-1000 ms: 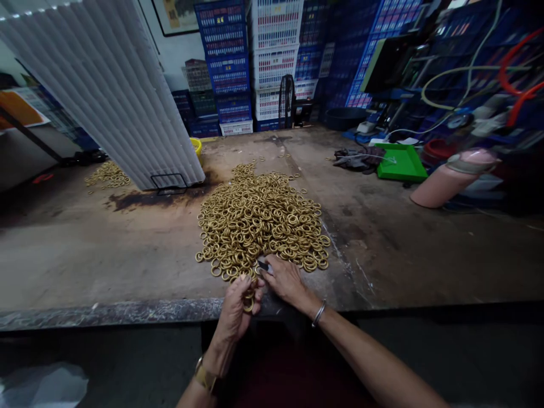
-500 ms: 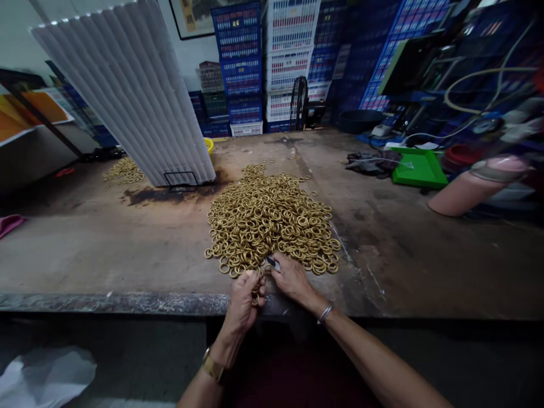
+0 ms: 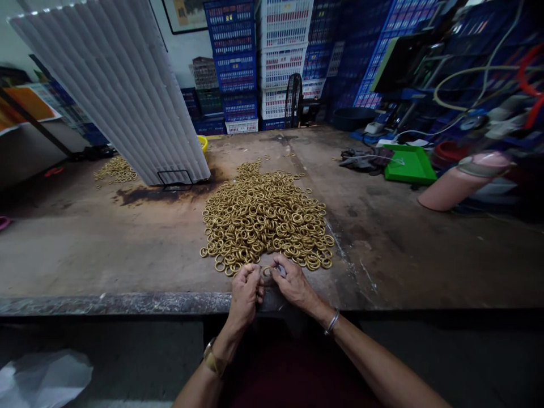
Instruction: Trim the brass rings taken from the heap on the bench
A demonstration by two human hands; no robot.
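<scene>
A broad heap of gold-coloured metal rings (image 3: 263, 215) lies on the worktable in front of me. My left hand (image 3: 246, 289) is closed at the heap's near edge, its fingers curled over rings that were visible in it half a second ago and are now hidden. My right hand (image 3: 293, 281) is closed around a small grey tool (image 3: 281, 271), mostly covered by the fingers, so its kind is unclear. Between the two hands, by the right fingertips, is a single ring (image 3: 267, 271); whether it is pinched or lying on the wood, I cannot tell.
A ribbed whitish panel (image 3: 110, 90) leans at the left, beside a smaller ring pile (image 3: 115, 169) and a yellow container (image 3: 203, 144). On the right are a green tray (image 3: 410, 164), dark gloves (image 3: 363, 160) and a pink bottle (image 3: 463, 181). Stacked crates (image 3: 233, 68) stand behind the wooden table (image 3: 106, 243).
My hands have drawn a little closer together. The tool's black tip, seen earlier, is now covered, and the rings in my left hand have gone out of sight. The view has shifted slightly.
</scene>
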